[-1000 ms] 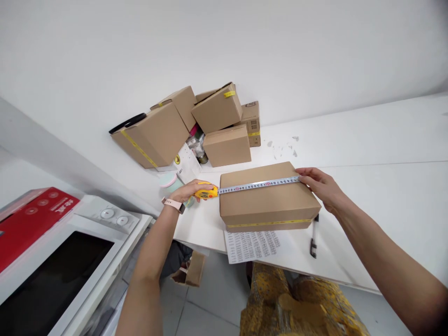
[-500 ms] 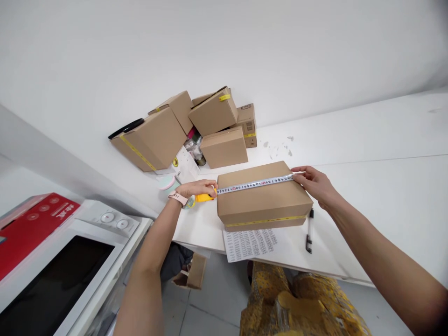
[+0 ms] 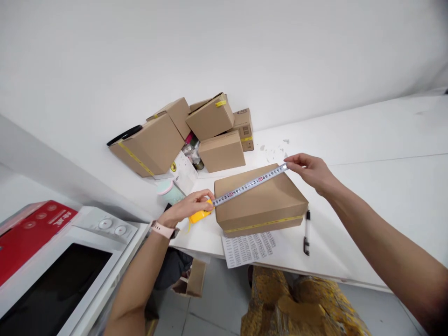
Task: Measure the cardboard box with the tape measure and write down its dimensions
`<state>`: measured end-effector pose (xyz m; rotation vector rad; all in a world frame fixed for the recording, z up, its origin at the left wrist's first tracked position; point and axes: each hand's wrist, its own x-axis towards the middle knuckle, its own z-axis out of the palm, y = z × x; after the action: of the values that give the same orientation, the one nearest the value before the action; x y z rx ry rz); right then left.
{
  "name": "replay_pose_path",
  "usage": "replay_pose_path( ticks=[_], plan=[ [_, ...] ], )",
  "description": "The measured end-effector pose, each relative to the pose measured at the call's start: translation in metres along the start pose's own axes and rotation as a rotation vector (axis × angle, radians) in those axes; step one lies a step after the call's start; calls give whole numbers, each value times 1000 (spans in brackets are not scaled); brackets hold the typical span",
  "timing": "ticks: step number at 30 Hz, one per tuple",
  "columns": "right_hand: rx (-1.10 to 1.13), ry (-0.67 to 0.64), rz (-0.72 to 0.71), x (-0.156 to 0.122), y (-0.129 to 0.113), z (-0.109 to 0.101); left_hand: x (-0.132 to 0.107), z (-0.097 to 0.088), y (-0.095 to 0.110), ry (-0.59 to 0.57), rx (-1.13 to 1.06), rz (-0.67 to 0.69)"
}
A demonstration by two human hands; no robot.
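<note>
A closed cardboard box (image 3: 259, 200) with a yellow strip along its front side lies on the white table before me. Across its top runs the silver blade of a tape measure (image 3: 250, 185), slanting up to the right. My left hand (image 3: 191, 204) is closed round the yellow tape measure case at the box's left edge. At the other end, my right hand (image 3: 310, 170) pinches the blade's tip by the far right corner of the box. Printed sheets (image 3: 245, 249) lie partly under the box's near side. A pen (image 3: 307, 233) rests to the right of the box.
Several cardboard boxes (image 3: 222, 151) are stacked against the wall at the back left. A mint cup (image 3: 170, 190) stands near my left hand. At the left are a white microwave (image 3: 121, 228) and a red box (image 3: 38, 228). An open carton (image 3: 196, 277) sits on the floor.
The tape blade has swung from nearly level to a steeper slant. My left hand moved down and left with the case, while my right hand moved up and slightly left with the tip.
</note>
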<state>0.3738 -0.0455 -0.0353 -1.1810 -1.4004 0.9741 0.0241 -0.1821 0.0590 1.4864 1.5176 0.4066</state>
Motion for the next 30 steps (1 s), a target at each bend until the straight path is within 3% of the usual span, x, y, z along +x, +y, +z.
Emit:
replay_pose_path(
  ticks=[3,6,10,13,16,23,30],
  plan=[
    [48,-72,-62,19,-22,6,-30,42,-2,-26,-312,-84],
    [53,-210,-69,41,-31,27,-40,110,-11,-29,-739,-155],
    [-3,-393,39,61,-24,60,-18,196,-17,-53,-1165,-144],
    [-88,-500,142,66,-14,74,3,233,-11,-80,-1375,-166],
    [-125,-516,115,67,-8,78,11,249,0,-94,-1452,-153],
    [-175,-530,67,69,-1,74,3,262,10,-22,-1452,-111],
    [-101,-532,99,69,-5,73,-1,254,12,-31,-1422,-103]
  ],
)
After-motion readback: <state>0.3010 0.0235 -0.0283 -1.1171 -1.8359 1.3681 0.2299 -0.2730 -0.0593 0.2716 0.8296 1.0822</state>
